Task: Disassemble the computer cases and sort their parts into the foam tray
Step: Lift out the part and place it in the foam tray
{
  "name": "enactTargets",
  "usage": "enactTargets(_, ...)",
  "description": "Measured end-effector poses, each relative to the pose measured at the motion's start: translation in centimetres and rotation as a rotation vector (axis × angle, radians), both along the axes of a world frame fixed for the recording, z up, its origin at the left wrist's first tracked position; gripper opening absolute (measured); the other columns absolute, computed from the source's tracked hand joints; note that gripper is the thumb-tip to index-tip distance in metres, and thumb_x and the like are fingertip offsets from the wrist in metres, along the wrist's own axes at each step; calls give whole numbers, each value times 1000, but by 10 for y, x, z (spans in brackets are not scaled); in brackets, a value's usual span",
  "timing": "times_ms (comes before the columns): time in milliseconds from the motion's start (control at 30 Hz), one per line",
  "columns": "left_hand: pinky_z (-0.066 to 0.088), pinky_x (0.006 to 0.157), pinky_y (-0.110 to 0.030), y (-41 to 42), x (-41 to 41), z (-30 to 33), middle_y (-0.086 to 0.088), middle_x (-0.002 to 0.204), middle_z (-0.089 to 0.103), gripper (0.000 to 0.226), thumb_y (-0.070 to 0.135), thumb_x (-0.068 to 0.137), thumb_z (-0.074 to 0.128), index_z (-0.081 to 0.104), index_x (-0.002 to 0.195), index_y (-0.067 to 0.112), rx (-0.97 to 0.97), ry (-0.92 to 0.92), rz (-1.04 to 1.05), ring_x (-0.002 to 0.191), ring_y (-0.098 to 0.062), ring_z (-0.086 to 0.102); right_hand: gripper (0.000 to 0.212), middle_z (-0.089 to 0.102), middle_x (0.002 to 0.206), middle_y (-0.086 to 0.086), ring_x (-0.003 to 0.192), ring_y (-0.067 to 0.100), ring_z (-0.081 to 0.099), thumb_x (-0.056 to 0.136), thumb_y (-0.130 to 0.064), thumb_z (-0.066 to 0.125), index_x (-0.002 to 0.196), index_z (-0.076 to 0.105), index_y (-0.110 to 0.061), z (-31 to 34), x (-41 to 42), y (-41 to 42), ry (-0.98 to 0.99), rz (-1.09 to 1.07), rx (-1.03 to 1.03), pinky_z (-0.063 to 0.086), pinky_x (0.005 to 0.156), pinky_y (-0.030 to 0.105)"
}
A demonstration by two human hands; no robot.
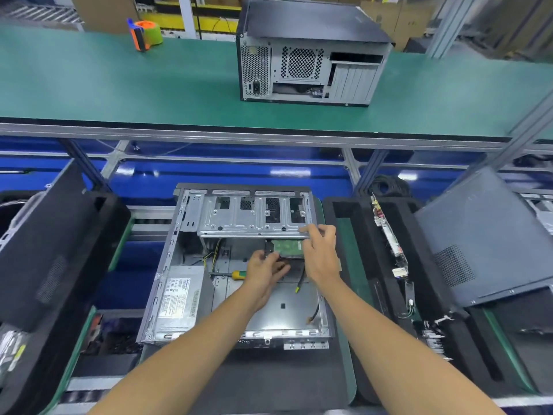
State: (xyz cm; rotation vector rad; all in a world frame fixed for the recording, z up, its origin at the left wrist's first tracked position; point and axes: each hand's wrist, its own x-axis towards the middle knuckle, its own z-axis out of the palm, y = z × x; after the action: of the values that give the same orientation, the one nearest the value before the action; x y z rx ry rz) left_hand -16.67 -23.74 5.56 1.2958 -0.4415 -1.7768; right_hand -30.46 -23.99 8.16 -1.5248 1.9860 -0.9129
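An open computer case (167,265) lies on its side in front of me, with a grey power supply (179,298) at its left. A metal drive cage (251,217) spans the far end. Below the cage sits a hard drive (287,246), its green board facing up. My left hand (264,269) grips the drive's near left edge. My right hand (318,250) holds the cage's right front edge, thumb on top. A yellow-handled screwdriver (236,274) lies inside the case beside my left hand. A black foam tray (368,265) at the right holds a circuit board (389,235) on edge.
A second computer case (308,55) stands on the green upper shelf (119,85), with an orange tape dispenser (143,34) at its left. A dark side panel (490,235) leans at the right. More black foam (54,250) stands at the left. Loose cables (300,283) hang inside the case.
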Motion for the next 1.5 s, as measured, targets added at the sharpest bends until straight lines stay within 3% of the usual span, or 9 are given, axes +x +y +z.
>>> enactTargets(300, 59, 97, -43, 31, 34, 28, -22, 123, 64, 12, 7, 102, 57, 47, 109, 6, 33, -90, -132, 103, -28, 71, 38, 42, 119, -7, 104, 9, 55, 89, -29, 32, 101, 69, -28, 3, -1, 9, -165, -23, -70, 37, 71, 13)
enactTargets(467, 63, 89, -45, 41, 67, 28, -17, 114, 71, 22, 15, 100, 58, 56, 119, 5, 13, -221, -168, 88, -20, 77, 37, 41, 120, -6, 112, 13, 34, 81, -20, 36, 98, 69, -26, 6, 2, 9, -8, -11, -103, 36, 91, 33)
enactTargets(567, 63, 87, -46, 47, 79, 38, -17, 111, 73, 26, 23, 97, 59, 60, 116, 5, -27, -277, -168, 82, -21, 78, 40, 50, 122, -7, 114, 12, 37, 78, -30, 41, 107, 69, -25, 16, 9, 21, 188, 227, -259, 29, 96, 37)
enactTargets(700, 64, 69, -34, 50, 82, 71, -13, 91, 79, 57, 36, 79, 69, 54, 118, -2, -126, -319, -200, 82, -29, 79, 72, 52, 126, -8, 115, 11, 50, 82, -70, 43, 137, 51, -25, 31, 16, 49, 65, 696, -114, 42, 93, 33)
enactTargets(767, 64, 67, -34, 51, 76, 86, -15, 87, 78, 69, 40, 71, 71, 52, 119, -6, -152, -314, -189, 81, -33, 78, 74, 45, 136, -7, 117, 12, 50, 78, -56, 55, 145, 41, -29, 36, 16, 60, 146, 771, -76, 48, 87, 34)
enactTargets(1000, 65, 73, -41, 48, 27, 131, -14, 88, 79, 54, 35, 82, 72, 54, 116, -3, -224, -321, -267, 83, -29, 79, 56, 64, 125, -7, 102, 17, 66, 82, -16, 75, 135, 58, -21, 58, -11, 75, 240, 468, -294, 57, 76, 40)
enactTargets(1167, 59, 80, -42, 51, -35, 151, -6, 94, 80, 38, 43, 99, 65, 53, 108, 8, -336, -401, -355, 86, -21, 79, 42, 64, 95, -30, 80, -6, 60, 80, -27, 60, 120, 58, -41, 72, -62, 84, -10, 240, -286, 43, 70, 11)
enactTargets(1333, 58, 64, -28, 61, -111, 141, -11, 95, 79, 19, 31, 106, 56, 51, 99, 13, -390, -359, -489, 82, -21, 77, 38, 65, 78, -18, 70, 6, 58, 77, -40, 54, 114, 54, -49, 61, -144, 101, 30, 18, -244, 44, 62, 21)
enactTargets(1500, 54, 70, -23, 70, -165, 99, -3, 98, 80, 14, 27, 105, 56, 56, 100, 14, -356, -460, -751, 89, -16, 74, 28, 60, 61, -7, 62, 11, 55, 78, -38, 57, 104, 53, -46, 28, -238, 133, 97, -286, -132, 39, 56, 27)
